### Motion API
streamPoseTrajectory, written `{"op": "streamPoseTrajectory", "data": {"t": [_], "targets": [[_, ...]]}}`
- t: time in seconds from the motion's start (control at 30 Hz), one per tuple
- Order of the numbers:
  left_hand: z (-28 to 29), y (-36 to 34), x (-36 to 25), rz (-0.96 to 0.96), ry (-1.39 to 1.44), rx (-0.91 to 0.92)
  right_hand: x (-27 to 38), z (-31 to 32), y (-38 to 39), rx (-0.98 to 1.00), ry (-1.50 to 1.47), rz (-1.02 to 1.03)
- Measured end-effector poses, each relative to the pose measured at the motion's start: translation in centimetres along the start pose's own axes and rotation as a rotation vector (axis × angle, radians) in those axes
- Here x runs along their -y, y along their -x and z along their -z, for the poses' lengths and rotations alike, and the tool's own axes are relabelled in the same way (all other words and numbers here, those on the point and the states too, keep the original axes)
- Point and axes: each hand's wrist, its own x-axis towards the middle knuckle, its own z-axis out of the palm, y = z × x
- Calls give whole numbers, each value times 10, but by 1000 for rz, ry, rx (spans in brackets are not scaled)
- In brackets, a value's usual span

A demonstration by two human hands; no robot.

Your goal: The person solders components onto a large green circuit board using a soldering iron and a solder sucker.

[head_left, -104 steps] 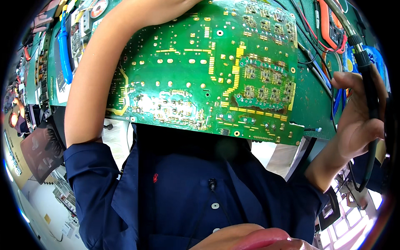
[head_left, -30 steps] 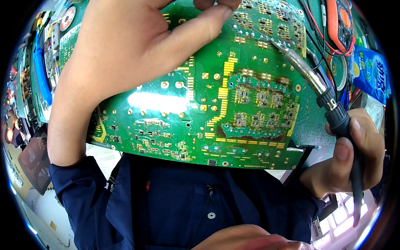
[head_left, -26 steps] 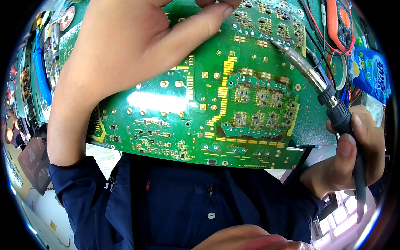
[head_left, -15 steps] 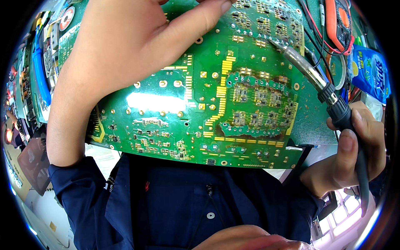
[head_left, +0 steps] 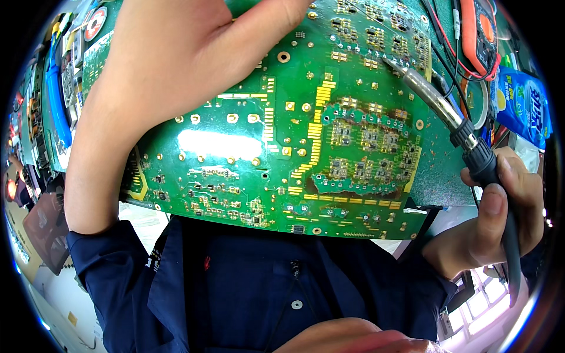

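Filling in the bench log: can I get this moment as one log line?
left hand: pressing on green circuit board | right hand: gripping soldering iron | iron tip: at board's upper right

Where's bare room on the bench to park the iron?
Little. A green mat strip shows between the circuit board and the right hand holding the soldering iron. Above it, multimeter, leads and blue packet crowd. Left hand covers the board's upper left.
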Motion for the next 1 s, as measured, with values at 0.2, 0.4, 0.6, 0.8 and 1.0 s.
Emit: {"op": "streamPoseTrajectory", "data": {"t": [0.2,0.4,0.6,0.8,1.0], "targets": [[-5,1,19,-155,132,-35,-2,3,-2,37,-9,7],[1,2,-1,-2,-30,15,-3,0,-2,18,-25,-12],[6,-17,-24,280,48,57,-6,2,-2,31,-36,-35],[-7,3,26,-90,-90,2,-10,3,-3,49,-29,0],[-4,-1,-6,369,131,56,-9,6,-5,89,-50,-26]]}}
